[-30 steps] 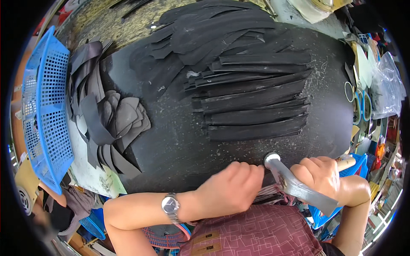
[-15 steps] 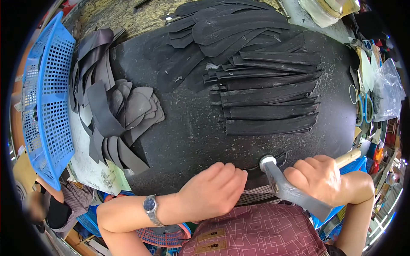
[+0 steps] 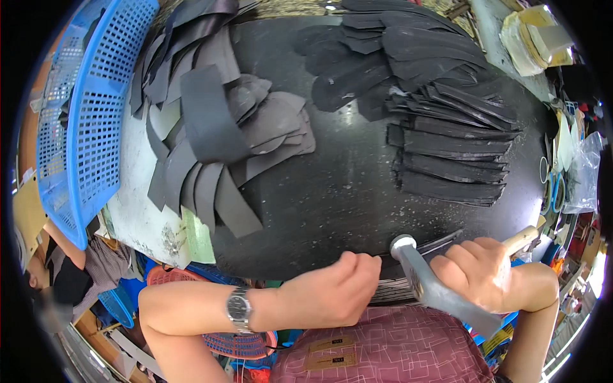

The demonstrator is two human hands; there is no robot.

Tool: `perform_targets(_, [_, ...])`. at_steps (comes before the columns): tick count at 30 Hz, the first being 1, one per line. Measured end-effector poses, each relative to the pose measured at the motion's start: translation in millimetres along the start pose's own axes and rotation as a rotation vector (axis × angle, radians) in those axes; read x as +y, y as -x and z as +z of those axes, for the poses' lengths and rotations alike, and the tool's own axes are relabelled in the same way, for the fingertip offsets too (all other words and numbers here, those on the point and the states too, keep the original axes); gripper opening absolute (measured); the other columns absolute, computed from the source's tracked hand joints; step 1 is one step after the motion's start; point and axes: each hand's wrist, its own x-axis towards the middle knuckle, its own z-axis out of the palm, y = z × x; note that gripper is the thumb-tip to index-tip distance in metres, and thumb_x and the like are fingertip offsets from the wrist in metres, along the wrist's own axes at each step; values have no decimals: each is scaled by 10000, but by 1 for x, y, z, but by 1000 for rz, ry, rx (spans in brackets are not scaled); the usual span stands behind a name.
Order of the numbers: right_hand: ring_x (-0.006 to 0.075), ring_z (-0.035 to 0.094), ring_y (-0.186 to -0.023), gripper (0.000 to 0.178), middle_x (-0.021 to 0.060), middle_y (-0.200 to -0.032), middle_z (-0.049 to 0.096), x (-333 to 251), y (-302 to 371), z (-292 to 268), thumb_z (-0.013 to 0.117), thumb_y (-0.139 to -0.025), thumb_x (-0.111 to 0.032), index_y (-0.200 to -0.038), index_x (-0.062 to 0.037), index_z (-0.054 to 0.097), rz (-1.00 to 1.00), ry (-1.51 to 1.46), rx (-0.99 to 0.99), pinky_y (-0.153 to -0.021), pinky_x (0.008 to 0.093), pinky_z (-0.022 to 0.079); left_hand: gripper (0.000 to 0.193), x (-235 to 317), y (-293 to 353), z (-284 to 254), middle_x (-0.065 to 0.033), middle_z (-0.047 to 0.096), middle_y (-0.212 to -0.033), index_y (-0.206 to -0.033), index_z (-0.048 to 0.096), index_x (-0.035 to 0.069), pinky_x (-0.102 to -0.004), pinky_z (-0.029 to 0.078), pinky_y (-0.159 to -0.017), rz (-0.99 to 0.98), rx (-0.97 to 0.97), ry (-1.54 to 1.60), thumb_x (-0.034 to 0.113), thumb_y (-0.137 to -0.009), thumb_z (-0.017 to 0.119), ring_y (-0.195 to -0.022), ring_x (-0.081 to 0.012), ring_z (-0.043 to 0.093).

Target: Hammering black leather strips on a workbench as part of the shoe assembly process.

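My right hand (image 3: 476, 271) is closed round the wooden handle of a hammer (image 3: 424, 281). Its round metal face is down by the dark work surface (image 3: 306, 210), close to my left fingertips. A narrow black strip (image 3: 440, 241) lies at the near edge, running out to the right from behind the hammer head. My left hand (image 3: 332, 290), with a watch on the wrist, is closed in a pinch at the strip's left end; the fingers hide most of that end. Beyond the hammer, folded black strips (image 3: 453, 153) lie in an overlapping row.
Flat black pieces (image 3: 428, 48) are piled at the back. Loose dark grey strips and rounded pieces (image 3: 214, 121) heap at the left, beside a blue plastic basket (image 3: 102, 108). Scissors (image 3: 557, 191) and a clear plastic bag (image 3: 584, 172) are at the right. Another person (image 3: 96, 268) is at lower left.
The view has shifted, so the piles sit farther right. My left hand has tilted and its fingers are drawn into a pinch. More of the narrow black strip shows beside the hammer, which stays in my right hand.
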Motion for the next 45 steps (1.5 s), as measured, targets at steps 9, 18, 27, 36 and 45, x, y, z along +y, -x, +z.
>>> perform_targets(9, [107,461,-469,256,-6,-613,394,-14,-22,5,581,-597,-210,-796,-60,524,-83,61,-104,-399,257,348,314,7,27,-4,-154,583,-947,-857,627,-74,-340,451,-766,-35,19,-81,168,-666,564,-867,-262,531])
perform_targets(18, [103,443,-440,235,-18,-586,369,-22,-41,6,601,-591,-207,-760,-73,511,-77,32,-77,-377,248,321,350,14,53,-6,-139,598,-916,-922,628,-95,-326,461,-726,-181,95,3,168,-702,557,-841,-244,557])
perform_targets(27, [105,451,-450,228,-18,-597,380,-29,-52,7,577,-601,-216,-767,-79,501,-95,9,-64,-387,248,331,366,21,62,0,-127,599,-914,-958,626,-88,-327,468,-731,-202,158,-71,183,-719,568,-866,-253,562])
perform_targets(36, [112,463,-465,214,-10,-609,392,-36,-57,8,572,-622,-209,-770,-73,498,-148,74,-76,-399,245,349,369,11,72,-7,-83,559,-942,-1038,630,-50,-322,424,-751,-227,86,12,180,-759,555,-912,-223,503])
perform_targets(45, [113,483,-466,210,1,-619,406,-43,-66,30,591,-664,-213,-769,-86,461,-171,27,66,-392,264,380,221,32,57,-6,-47,516,-735,-771,631,-13,-275,365,-544,-45,42,-187,175,-675,567,-699,-170,491])
